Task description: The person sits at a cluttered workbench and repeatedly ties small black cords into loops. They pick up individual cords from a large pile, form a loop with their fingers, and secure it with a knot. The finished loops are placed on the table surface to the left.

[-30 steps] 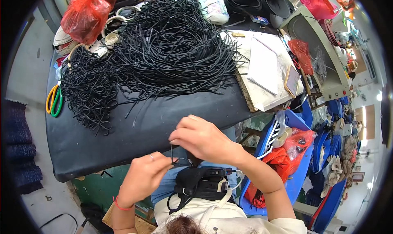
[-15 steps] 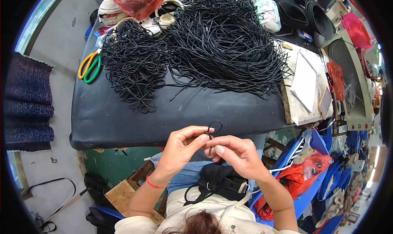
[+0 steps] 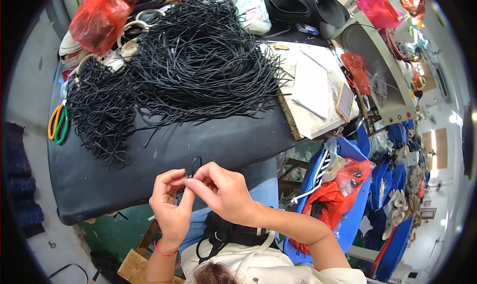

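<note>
Both left hand (image 3: 169, 199) and right hand (image 3: 223, 190) pinch one black cord (image 3: 193, 164) by the desk (image 3: 94, 189) edge, its loop seemingly unfinished; the looped heap (image 3: 102, 112) looks done, the straighter pile (image 3: 208, 80) remaining.

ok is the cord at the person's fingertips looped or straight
Looped: the black cord curves round beyond the left hand and right hand; whether it's knotted, cannot tell.

Black table (image 3: 223, 140) with a smooth, faintly glossy, leather-like cover; on it, black cords (image 3: 198, 85) with a dull sheen; at its left edge, scissors (image 3: 62, 109) with smooth, plastic-looking handles; right of it, a crinkled, shiny red plastic bag (image 3: 320, 199) and smooth blue plastic bin (image 3: 355, 202).
</note>
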Available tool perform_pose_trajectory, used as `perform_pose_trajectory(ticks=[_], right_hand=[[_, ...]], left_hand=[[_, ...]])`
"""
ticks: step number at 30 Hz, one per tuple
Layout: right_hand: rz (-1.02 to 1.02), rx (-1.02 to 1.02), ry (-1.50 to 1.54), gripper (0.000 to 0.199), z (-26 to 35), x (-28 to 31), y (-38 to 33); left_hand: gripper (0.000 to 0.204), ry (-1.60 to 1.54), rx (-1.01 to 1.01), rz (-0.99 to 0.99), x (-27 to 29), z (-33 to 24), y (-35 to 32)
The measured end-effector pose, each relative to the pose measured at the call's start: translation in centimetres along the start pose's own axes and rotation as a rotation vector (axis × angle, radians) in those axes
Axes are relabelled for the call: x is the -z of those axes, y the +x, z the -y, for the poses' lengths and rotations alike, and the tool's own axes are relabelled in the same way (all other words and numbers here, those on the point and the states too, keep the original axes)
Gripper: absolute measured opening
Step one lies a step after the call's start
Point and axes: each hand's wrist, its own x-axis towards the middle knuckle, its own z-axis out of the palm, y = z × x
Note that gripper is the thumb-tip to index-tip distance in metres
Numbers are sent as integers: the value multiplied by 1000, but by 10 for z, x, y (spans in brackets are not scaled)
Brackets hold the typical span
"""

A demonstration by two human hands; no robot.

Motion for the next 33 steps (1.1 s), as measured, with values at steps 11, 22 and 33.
perform_pose_trajectory(ticks=[11,22,33], right_hand=[[61,-97,176,18,-7,18,8],[-1207,-285,-945,98,-95,251,27],[-1198,-574,-934,107,-186,388,13]], left_hand=[[36,316,-105,230,-6,-11,-7],[32,-63,100,11,17,-9,3],[36,-24,106,-35,31,-18,-7]])
